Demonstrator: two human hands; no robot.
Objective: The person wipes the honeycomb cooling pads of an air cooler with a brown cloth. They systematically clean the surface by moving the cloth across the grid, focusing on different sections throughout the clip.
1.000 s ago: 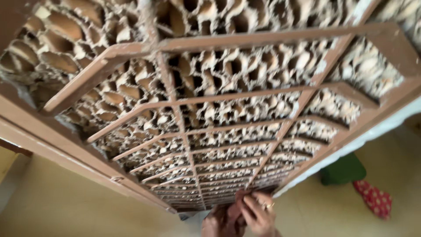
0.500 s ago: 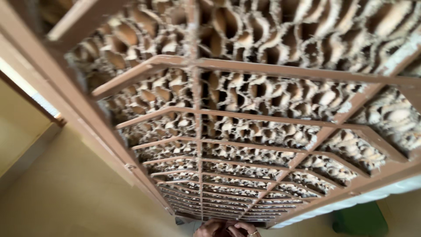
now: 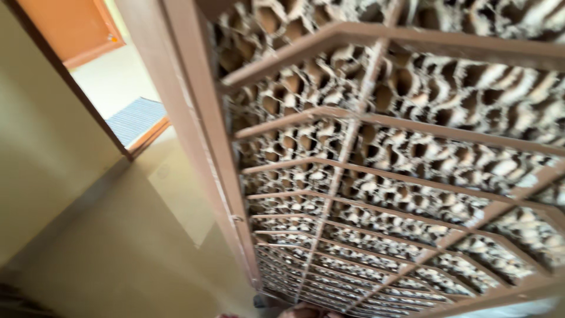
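A large brown slatted frame (image 3: 203, 147) fills most of the view and leans over me. Behind its thin bars sits a honeycomb pad (image 3: 412, 94) of tan paper-like cells. At the bottom edge, just under the frame's lower end, only a sliver of my hands (image 3: 306, 310) shows. The two hands are close together there, and I cannot tell one from the other. Their fingers are cut off by the picture's edge, so their hold is hidden. The picture is blurred by motion.
A doorway opens at the upper left, with an orange door (image 3: 70, 23) and a grey striped mat (image 3: 136, 118) on the floor beyond. A cream wall (image 3: 35, 153) runs along the left. Tan floor (image 3: 135, 253) lies beside the frame's left edge.
The view has swung left and up. The doorway and left wall have come into sight, the green and red things at the right have gone, and my hands have slid almost out of the picture.
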